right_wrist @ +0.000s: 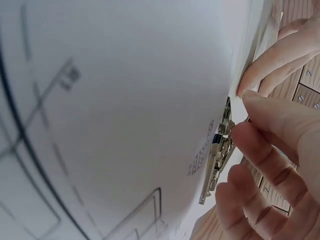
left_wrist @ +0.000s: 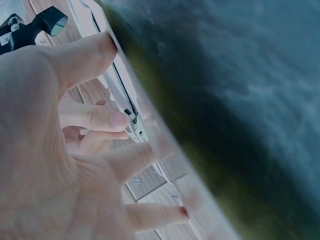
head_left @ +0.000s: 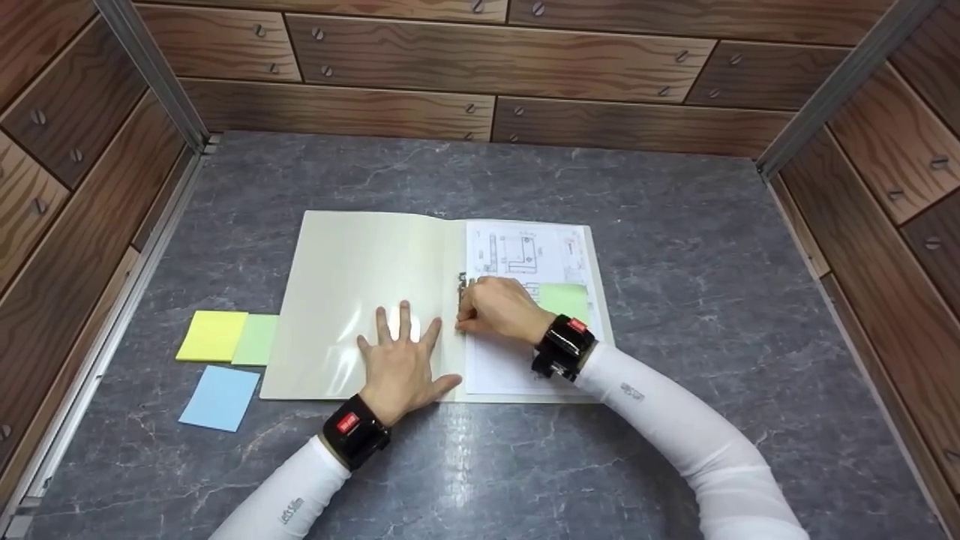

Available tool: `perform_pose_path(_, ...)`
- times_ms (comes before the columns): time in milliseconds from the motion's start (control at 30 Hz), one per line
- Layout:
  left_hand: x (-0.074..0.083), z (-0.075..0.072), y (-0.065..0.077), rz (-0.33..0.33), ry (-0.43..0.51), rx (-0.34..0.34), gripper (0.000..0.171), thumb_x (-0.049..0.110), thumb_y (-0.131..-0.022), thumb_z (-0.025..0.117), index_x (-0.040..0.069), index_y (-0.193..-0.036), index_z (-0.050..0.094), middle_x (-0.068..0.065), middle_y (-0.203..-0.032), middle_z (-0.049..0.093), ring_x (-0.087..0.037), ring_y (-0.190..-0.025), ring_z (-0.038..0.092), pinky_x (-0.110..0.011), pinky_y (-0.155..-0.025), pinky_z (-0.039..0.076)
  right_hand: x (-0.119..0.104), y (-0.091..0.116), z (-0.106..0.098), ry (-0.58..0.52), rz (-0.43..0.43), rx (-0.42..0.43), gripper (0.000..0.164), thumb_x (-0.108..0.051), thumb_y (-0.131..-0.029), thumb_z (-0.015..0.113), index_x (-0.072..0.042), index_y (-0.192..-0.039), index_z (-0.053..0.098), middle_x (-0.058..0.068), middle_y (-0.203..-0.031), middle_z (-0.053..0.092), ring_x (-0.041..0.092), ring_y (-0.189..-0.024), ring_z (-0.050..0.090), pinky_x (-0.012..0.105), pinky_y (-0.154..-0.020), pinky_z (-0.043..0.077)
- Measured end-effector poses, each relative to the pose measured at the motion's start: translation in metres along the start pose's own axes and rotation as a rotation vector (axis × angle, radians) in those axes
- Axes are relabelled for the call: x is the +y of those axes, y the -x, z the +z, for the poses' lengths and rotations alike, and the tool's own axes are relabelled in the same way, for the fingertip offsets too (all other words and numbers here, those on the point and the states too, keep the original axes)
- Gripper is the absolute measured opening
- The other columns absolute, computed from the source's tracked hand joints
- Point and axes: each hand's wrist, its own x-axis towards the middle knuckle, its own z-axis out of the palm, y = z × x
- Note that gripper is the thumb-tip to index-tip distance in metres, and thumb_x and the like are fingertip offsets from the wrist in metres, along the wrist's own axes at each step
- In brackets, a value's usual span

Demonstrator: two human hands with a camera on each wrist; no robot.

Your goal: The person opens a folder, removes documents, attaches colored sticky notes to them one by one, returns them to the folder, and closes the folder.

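A pale cream folder [head_left: 337, 255] lies opened out on the table, with printed drawing sheets [head_left: 555, 255] on its right half. My left hand [head_left: 397, 367] rests on the left cover with its fingers spread, the thumb reaching toward the spine. At the spine sits a metal clip [right_wrist: 217, 150]. My right hand [head_left: 499, 307] is over the inner edge of the sheets, fingers curled, thumb and forefinger pinching at the clip. In the left wrist view, the right fingertips [left_wrist: 119, 121] meet the end of the clip. A green sticky note [head_left: 566, 300] lies on the sheets, partly behind the right wrist.
Left of the folder are a yellow sticky note pad [head_left: 212, 336] and a green one [head_left: 256, 340] that meets the cover's edge. A blue sticky note [head_left: 217, 399] lies nearer the front. Wood-patterned walls [head_left: 495, 60] enclose the grey marbled table [head_left: 690, 247] at the back and sides.
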Motion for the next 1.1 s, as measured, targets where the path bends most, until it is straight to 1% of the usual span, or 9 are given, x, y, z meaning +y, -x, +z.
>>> perform_pose_path(267, -0.0001, -0.0009, -0.0001, -0.001, 0.003, -0.020, 0.092, 0.082, -0.082, 0.059, 0.031, -0.157, 0.043, -0.026, -0.165, 0.032, -0.058, -0.148, 0.032, -0.077, -0.099, 0.047, 0.0046, 0.0023, 0.0024, -0.058, 0.021, 0.000, 0.011, -0.027, -0.083, 0.086, -0.018, -0.081, 0.080, -0.003, -0.077, 0.077, 0.010, -0.063, 0.064, 0.023, -0.058, 0.054)
perform_pose_path(467, -0.0006, -0.0008, 0.0001, -0.004, 0.013, -0.026, 0.093, 0.082, -0.082, 0.060, 0.031, -0.157, 0.043, -0.026, -0.166, 0.030, -0.059, -0.148, 0.031, -0.078, -0.100, 0.046, 0.0054, 0.0041, 0.0052, -0.061, 0.027, -0.007, 0.011, -0.027, -0.084, 0.085, -0.017, -0.082, 0.080, -0.003, -0.077, 0.077, 0.007, -0.060, 0.062, 0.021, -0.056, 0.053)
perform_pose_path(667, -0.0002, -0.0011, 0.0008, -0.006, 0.021, -0.028, 0.093, 0.081, -0.082, 0.061, 0.029, -0.157, 0.043, -0.027, -0.165, 0.030, -0.060, -0.148, 0.031, -0.077, -0.099, 0.047, 0.0040, 0.0055, 0.0061, -0.026, 0.013, -0.014, 0.009, -0.027, -0.085, 0.085, -0.019, -0.085, 0.081, -0.004, -0.079, 0.078, 0.008, -0.062, 0.064, 0.022, -0.058, 0.055)
perform_pose_path(867, 0.0005, -0.0013, 0.0007, -0.004, 0.020, -0.029, 0.093, 0.082, -0.082, 0.060, 0.030, -0.158, 0.042, -0.027, -0.165, 0.030, -0.060, -0.148, 0.030, -0.078, -0.099, 0.046, 0.0037, 0.0065, 0.0059, -0.048, 0.030, -0.025, 0.008, -0.026, -0.085, 0.084, -0.019, -0.087, 0.081, -0.003, -0.082, 0.079, 0.010, -0.066, 0.068, 0.024, -0.062, 0.057)
perform_pose_path(1100, 0.0016, -0.0007, -0.0007, 0.004, -0.003, -0.011, 0.093, 0.082, -0.082, 0.060, 0.029, -0.157, 0.044, -0.027, -0.165, 0.032, -0.059, -0.147, 0.032, -0.077, -0.099, 0.048, 0.0037, 0.0088, 0.0056, -0.043, 0.016, 0.002, 0.011, -0.027, -0.086, 0.084, -0.017, -0.090, 0.082, -0.001, -0.085, 0.079, 0.012, -0.070, 0.071, 0.025, -0.064, 0.059)
